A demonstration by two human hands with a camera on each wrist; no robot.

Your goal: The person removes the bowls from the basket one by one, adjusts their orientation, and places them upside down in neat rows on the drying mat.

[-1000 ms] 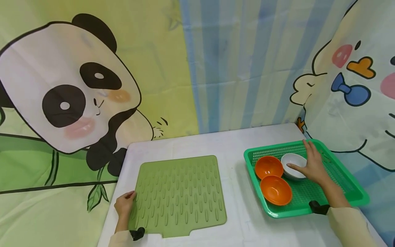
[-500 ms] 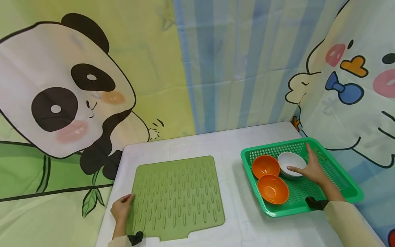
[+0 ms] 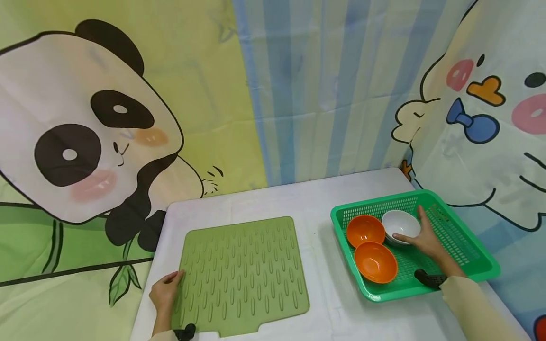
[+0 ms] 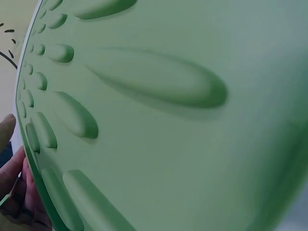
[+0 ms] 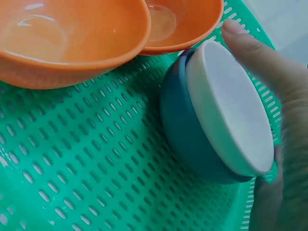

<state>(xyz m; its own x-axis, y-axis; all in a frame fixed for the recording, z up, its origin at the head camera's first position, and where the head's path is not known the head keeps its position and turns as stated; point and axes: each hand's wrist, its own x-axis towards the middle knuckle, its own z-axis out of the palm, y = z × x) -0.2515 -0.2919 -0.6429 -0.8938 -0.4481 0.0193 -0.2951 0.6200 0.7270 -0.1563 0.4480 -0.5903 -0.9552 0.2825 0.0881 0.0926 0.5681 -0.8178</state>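
In the green basket [image 3: 481, 263], a white bowl [image 3: 400, 223] sits nested in a dark blue bowl [image 5: 185, 127]. My right hand [image 3: 428, 239] spreads around the white bowl, the thumb along its near side and the fingers at its right rim. In the right wrist view the thumb [image 5: 260, 57] is straight, just off the rim. Two orange bowls [image 3: 365, 230] stand left of this stack. My left hand [image 3: 165, 291] is at the left edge of a green ridged mat [image 3: 243, 274], its fingers loosely bent with the tips right at the edge.
The mat lies flat on a white-covered table [image 3: 317, 284], left of the basket. Behind the table hangs a printed curtain [image 3: 213, 94] with a panda, and another printed cloth [image 3: 477, 156] with a white cartoon figure is at the right.
My right hand has lowered and drawn closer around the white bowl, its fingers now nearer the rim. The whole head view has shifted slightly; my left hand stays at the mat's edge.
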